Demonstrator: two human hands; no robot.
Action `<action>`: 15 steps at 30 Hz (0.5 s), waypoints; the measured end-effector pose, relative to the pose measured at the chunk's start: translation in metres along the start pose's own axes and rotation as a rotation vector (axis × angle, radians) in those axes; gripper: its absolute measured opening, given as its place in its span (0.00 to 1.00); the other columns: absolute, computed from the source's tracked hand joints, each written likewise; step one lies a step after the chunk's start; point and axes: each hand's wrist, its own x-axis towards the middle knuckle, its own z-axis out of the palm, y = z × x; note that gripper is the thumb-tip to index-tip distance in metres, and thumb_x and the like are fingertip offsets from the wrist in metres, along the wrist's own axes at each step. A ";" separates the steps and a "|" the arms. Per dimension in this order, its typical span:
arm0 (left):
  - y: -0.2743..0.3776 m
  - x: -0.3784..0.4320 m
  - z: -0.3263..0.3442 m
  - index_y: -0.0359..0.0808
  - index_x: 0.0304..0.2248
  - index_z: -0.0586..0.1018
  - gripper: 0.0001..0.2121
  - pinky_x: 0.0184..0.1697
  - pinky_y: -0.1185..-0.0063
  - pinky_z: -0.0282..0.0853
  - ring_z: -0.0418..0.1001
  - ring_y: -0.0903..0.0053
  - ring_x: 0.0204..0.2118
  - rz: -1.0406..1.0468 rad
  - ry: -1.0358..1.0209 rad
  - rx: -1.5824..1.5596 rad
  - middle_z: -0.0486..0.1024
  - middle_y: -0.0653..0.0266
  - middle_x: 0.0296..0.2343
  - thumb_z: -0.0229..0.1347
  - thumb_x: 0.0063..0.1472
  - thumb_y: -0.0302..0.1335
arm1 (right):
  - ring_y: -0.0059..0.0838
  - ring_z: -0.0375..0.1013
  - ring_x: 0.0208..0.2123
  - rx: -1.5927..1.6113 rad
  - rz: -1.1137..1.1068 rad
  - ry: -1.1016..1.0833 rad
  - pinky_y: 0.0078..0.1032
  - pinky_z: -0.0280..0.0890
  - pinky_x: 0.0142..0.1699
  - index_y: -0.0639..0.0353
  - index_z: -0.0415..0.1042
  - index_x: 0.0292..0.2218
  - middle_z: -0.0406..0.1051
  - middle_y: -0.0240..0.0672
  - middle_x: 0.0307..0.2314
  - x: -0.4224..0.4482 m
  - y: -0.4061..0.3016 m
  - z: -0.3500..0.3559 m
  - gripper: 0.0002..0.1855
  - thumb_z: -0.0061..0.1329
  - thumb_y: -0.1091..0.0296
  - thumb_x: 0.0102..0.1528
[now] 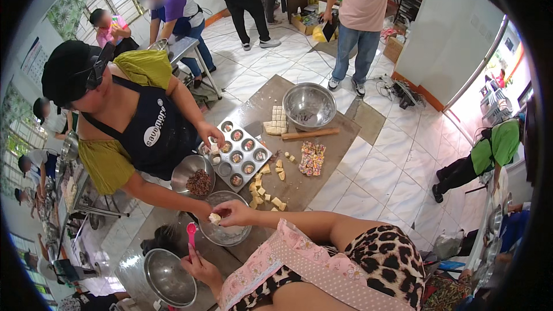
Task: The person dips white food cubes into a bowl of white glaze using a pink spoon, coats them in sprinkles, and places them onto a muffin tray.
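My right hand (236,213) pinches a small pale dough piece (214,219) above a floury metal bowl (229,238). A co-worker's hand (210,210) reaches over the same bowl, right beside the dough piece, and is partly hidden. In my left hand (202,266) a pink measuring spoon (192,231) points upward; what its bowl holds is too small to tell. Close to that hand stands a larger metal bowl (169,277). Beyond, a steel bowl with a brown crumbly filling (198,182) sits next to a muffin tin (255,168) with filled cups.
Cut pale dough pieces (259,192), a scored dough slab (277,122), a wooden rolling pin (309,133), colourful wrapped sweets (312,158) and a big steel bowl (309,107) lie on the table (302,198). A co-worker (138,125) leans in across it; the other hand is over the tin.
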 end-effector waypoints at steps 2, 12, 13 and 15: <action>0.011 0.007 0.003 0.33 0.45 0.74 0.16 0.34 0.73 0.59 0.61 0.64 0.29 0.033 0.036 -0.055 0.61 0.56 0.27 0.49 0.56 0.19 | 0.21 0.71 0.37 0.022 -0.027 0.027 0.21 0.66 0.44 0.67 0.68 0.44 0.72 0.35 0.35 -0.001 0.004 -0.009 0.25 0.56 0.76 0.41; -0.010 -0.002 0.000 0.35 0.45 0.75 0.14 0.32 0.73 0.59 0.63 0.66 0.29 -0.113 0.033 -0.155 0.64 0.56 0.26 0.49 0.59 0.21 | 0.24 0.68 0.44 0.314 -0.038 -0.008 0.26 0.64 0.50 0.62 0.65 0.47 0.69 0.33 0.41 -0.013 -0.031 -0.019 0.27 0.54 0.82 0.44; -0.013 -0.004 0.006 0.35 0.44 0.75 0.14 0.31 0.73 0.60 0.63 0.68 0.28 -0.061 0.050 -0.152 0.64 0.58 0.26 0.49 0.59 0.21 | 0.25 0.68 0.44 0.336 -0.046 0.014 0.26 0.65 0.50 0.62 0.65 0.47 0.69 0.33 0.41 -0.014 -0.030 -0.027 0.27 0.54 0.83 0.44; -0.008 -0.006 0.007 0.36 0.44 0.76 0.13 0.29 0.80 0.59 0.61 0.75 0.25 -0.102 0.035 -0.164 0.62 0.63 0.24 0.49 0.59 0.22 | 0.26 0.68 0.44 0.368 -0.089 -0.011 0.26 0.64 0.51 0.64 0.62 0.48 0.68 0.35 0.41 -0.012 -0.038 -0.031 0.29 0.54 0.83 0.43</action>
